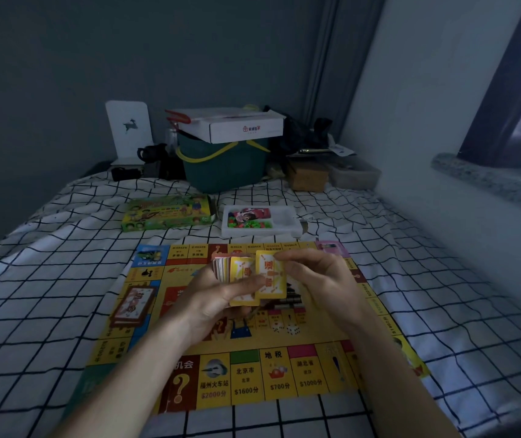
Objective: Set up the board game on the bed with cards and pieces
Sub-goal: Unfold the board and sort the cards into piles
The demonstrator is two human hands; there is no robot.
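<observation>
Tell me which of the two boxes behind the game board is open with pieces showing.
The white tray box, right of the green game box, is open, with red and green pieces visible inside. The green one lies closed, its printed cover up.

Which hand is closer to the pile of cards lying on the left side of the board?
Left. The left hand, holding a deck, is nearer the card pile; the right hand is farther right.

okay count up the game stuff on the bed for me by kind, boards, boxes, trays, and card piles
Game board: 1
Green game box: 1
White tray of pieces: 1
Card piles: 2 (red-backed pile on the board, yellow stack in the hands)
Total: 5
</observation>
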